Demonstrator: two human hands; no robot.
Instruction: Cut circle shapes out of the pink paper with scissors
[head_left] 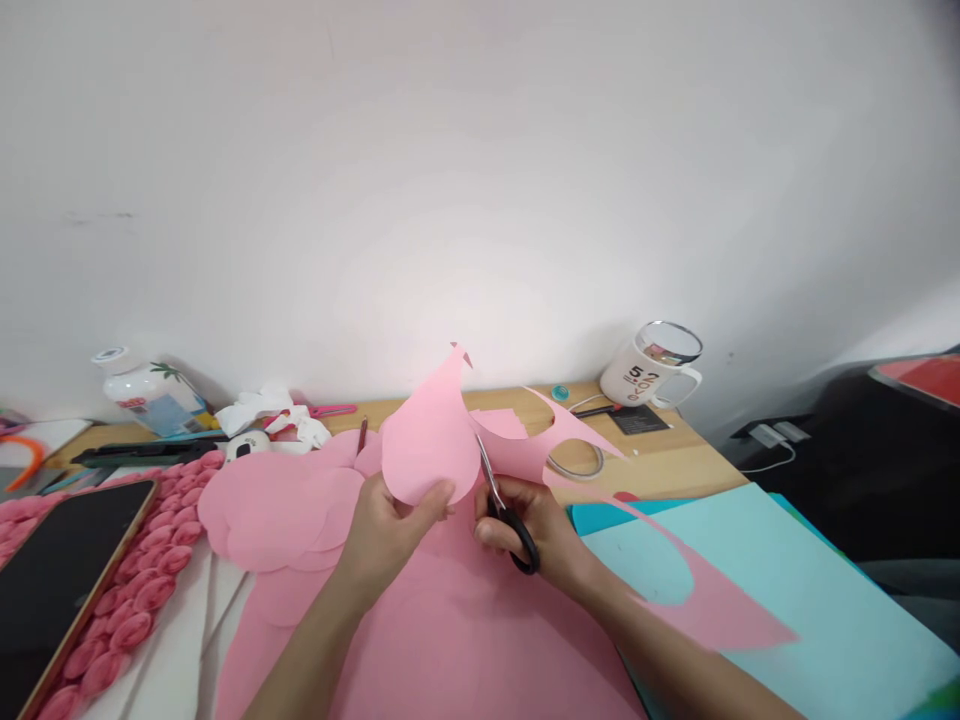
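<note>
Mug (pixel 634 378): white, beyond our right hand (pixel 536 520) and to its right; we read a black "5" and "2", with smaller lettering we cannot make out. Something brownish shows within its shiny rim.
Bottle (pixel 142 395): white and capped, beyond our left hand (pixel 394 535) and well to its left; we see a red logo too small to read and a green palm. We cannot tell what it holds.
Table (pixel 679 455): light wood grain, set against a plain white wall (pixel 480 180) beyond both our hands.
Light-blue sheet (pixel 787 570): to the right of our right hand.
Smartphone (pixel 67 580): dark-screened, on a bobbled pink mat (pixel 155 592), well left of our left hand.
Pink paper cut-outs (pixel 277 505): overlapping, just left of our left hand.
Pink paper petal (pixel 429 440): raised above the table, its lower edge pinched between our left thumb and fingers.
Scissors (pixel 490 472): black-handled, gripped in our right hand, blades up at the petal's right edge.
Pink offcut (pixel 517 455): curving away over our right wrist.
</note>
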